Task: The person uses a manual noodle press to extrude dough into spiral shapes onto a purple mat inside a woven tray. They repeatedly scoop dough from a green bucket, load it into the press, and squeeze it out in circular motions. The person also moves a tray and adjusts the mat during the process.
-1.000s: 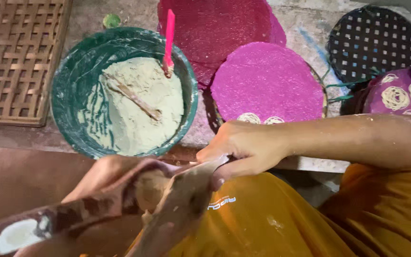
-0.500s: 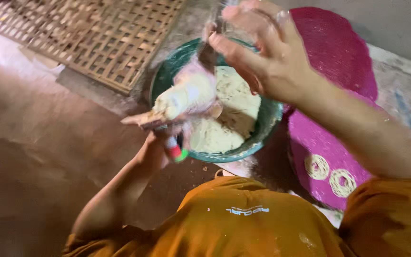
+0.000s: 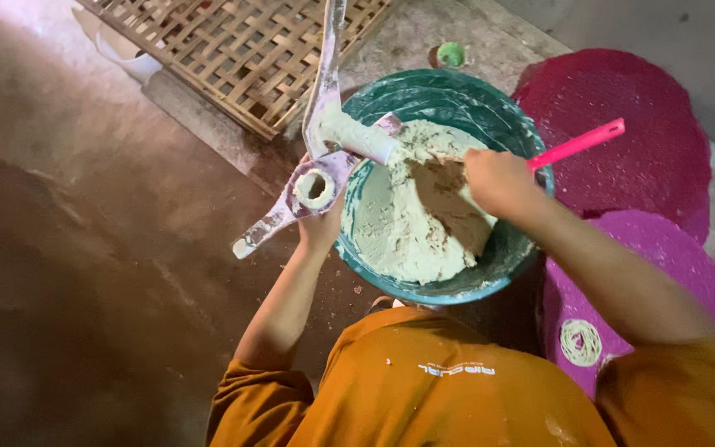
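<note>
A green bowl holds pale dough. My left hand grips a dough-smeared hand press at the bowl's left rim; its hollow cylinder faces up and its long handles stand apart. My right hand is inside the bowl, over the dough, closed around a pink-handled utensil whose handle sticks out to the right. The utensil's working end is hidden by my hand.
A woven bamboo mat lies at the top left. Round magenta mats sit to the right of the bowl; the nearer one carries a coil of pressed dough. A small green lid lies beyond the bowl.
The press has come down from in front of the camera to the bowl's left rim and now stands open. My right hand has left it and dropped into the bowl onto the pink-handled utensil.
</note>
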`<state>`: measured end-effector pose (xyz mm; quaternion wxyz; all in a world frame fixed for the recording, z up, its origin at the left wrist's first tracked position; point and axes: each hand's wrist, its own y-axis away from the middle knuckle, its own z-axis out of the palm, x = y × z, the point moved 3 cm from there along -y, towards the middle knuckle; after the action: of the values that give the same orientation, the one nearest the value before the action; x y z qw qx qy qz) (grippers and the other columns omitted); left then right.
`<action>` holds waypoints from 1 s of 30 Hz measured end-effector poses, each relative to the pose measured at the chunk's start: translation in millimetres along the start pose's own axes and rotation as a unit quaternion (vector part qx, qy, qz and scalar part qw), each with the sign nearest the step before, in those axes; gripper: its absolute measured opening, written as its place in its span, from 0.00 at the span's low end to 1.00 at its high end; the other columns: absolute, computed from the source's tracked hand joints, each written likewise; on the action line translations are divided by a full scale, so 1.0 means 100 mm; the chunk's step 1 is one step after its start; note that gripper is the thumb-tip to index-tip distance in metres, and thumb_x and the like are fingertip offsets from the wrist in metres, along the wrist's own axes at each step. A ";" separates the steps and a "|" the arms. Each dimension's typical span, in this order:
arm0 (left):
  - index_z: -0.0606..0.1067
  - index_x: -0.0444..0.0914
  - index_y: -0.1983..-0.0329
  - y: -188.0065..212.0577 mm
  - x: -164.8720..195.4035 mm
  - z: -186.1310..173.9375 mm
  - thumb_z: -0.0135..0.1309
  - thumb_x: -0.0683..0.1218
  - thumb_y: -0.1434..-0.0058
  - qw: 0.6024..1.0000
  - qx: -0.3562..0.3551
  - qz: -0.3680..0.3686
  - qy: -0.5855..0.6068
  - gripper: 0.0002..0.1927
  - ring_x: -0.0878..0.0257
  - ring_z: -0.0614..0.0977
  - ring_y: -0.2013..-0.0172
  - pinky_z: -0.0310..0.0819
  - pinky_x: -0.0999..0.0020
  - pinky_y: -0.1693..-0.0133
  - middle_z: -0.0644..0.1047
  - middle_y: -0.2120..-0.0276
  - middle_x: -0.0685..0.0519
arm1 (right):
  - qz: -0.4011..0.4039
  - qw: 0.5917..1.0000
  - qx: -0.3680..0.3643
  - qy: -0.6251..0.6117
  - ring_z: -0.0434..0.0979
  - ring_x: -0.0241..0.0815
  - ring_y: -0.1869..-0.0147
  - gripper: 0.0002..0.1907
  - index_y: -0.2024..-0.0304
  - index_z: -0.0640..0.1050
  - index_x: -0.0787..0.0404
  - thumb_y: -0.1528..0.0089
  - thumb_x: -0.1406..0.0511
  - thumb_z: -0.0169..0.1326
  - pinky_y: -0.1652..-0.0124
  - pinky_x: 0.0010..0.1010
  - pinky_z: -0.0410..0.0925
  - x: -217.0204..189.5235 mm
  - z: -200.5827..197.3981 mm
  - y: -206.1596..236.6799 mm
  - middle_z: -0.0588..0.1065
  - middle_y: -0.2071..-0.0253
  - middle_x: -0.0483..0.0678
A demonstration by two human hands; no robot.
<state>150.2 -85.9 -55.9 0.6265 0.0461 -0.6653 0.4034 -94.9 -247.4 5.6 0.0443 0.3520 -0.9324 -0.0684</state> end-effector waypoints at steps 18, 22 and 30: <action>0.70 0.32 0.38 0.01 0.00 -0.02 0.62 0.40 0.35 1.000 -0.006 -0.012 -0.010 0.24 0.64 0.80 0.46 0.73 0.68 0.41 0.78 0.45 0.49 | -0.195 0.971 -0.116 -0.078 0.81 0.59 0.65 0.39 0.28 0.68 0.48 0.44 0.70 0.53 0.63 0.49 0.73 -0.66 0.46 1.13 0.78 0.64 0.56; 0.73 0.31 0.41 0.01 0.00 0.02 0.62 0.39 0.36 0.998 -0.017 0.027 -0.052 0.20 0.63 0.80 0.46 0.73 0.68 0.42 0.78 0.42 0.47 | -0.169 0.947 -0.137 -0.237 0.84 0.56 0.59 0.22 0.43 0.78 0.54 0.41 0.65 0.56 0.59 0.43 0.74 -0.33 0.37 1.40 0.81 0.59 0.56; 0.78 0.36 0.44 0.16 0.42 0.48 0.62 0.54 0.34 0.982 -0.106 -0.145 0.051 0.22 0.57 0.81 0.53 0.78 0.63 0.51 0.79 0.49 0.43 | -0.028 0.894 -0.218 -0.390 0.68 0.65 0.67 0.22 0.36 0.83 0.57 0.32 0.61 0.55 0.64 0.51 0.67 0.53 -0.52 1.47 0.78 0.64 0.61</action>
<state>94.0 -85.5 -21.6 0.7129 0.0549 -0.6577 0.2370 -223.1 -178.6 82.0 -0.2489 0.3046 -0.8266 -0.4025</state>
